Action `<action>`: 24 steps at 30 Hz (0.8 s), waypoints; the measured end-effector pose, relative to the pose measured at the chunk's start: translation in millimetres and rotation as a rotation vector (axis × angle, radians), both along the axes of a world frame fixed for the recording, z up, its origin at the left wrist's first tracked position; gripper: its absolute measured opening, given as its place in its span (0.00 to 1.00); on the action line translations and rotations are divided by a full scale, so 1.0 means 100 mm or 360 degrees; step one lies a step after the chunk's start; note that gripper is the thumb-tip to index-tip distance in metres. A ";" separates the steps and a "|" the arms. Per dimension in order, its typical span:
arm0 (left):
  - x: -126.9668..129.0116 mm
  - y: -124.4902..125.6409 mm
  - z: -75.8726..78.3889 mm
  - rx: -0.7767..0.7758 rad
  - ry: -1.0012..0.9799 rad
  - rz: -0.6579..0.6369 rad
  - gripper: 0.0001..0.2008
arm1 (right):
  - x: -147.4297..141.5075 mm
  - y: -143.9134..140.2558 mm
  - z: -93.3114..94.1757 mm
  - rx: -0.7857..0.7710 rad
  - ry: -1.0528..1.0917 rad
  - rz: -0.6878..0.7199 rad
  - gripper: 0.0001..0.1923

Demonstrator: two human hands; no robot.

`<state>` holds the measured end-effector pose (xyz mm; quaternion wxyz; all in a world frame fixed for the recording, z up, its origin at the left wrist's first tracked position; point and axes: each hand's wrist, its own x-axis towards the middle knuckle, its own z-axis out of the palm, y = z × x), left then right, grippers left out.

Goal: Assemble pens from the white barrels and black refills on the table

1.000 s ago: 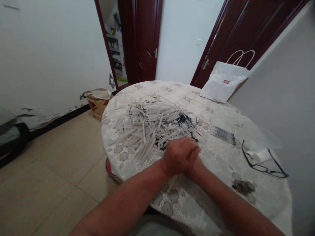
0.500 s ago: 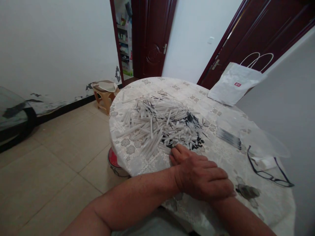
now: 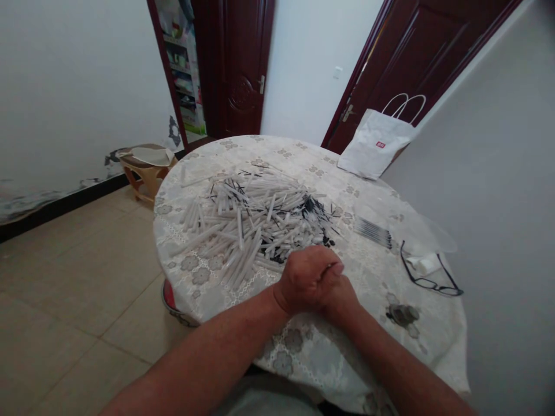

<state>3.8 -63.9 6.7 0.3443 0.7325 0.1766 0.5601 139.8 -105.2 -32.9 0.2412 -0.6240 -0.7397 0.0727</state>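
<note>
My left hand point(image 3: 303, 274) is closed and pressed against my right hand point(image 3: 340, 294), the two joined above the near part of the table. The back and knuckles of the left hand face up. Most of the right hand's fingers are hidden behind it, and a thumb tip shows where they meet. Just beyond lies a heap of translucent white plastic tubes point(image 3: 249, 245), mixed with thin black rods and small black pieces point(image 3: 313, 207). Both hands are at the heap's near edge.
The round table has a flowered lace cloth point(image 3: 286, 364). To the right lie a row of dark thin rods point(image 3: 373, 232), eyeglasses point(image 3: 427, 284), a white roll point(image 3: 425, 264) and a dark grey lump point(image 3: 403, 315). A white paper bag point(image 3: 375, 144) stands behind; a stool point(image 3: 147, 173) is at left.
My left hand has slid off the right wrist and come against the right hand, which has drawn back from the heap. The view has turned right.
</note>
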 end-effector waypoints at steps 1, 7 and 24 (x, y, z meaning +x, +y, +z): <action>-0.01 0.02 0.00 -0.0069 -0.0054 0.0049 0.12 | 0.10 -0.02 0.07 -0.0001 -0.0085 0.0047 0.12; 0.01 0.19 -0.03 -0.0662 -0.0244 0.0206 0.12 | 0.44 0.14 0.41 0.0248 0.0337 -0.0242 0.12; 0.10 0.38 -0.12 -0.0785 0.0365 0.0100 0.07 | 0.44 0.62 0.17 -0.0181 0.1497 -0.0026 0.15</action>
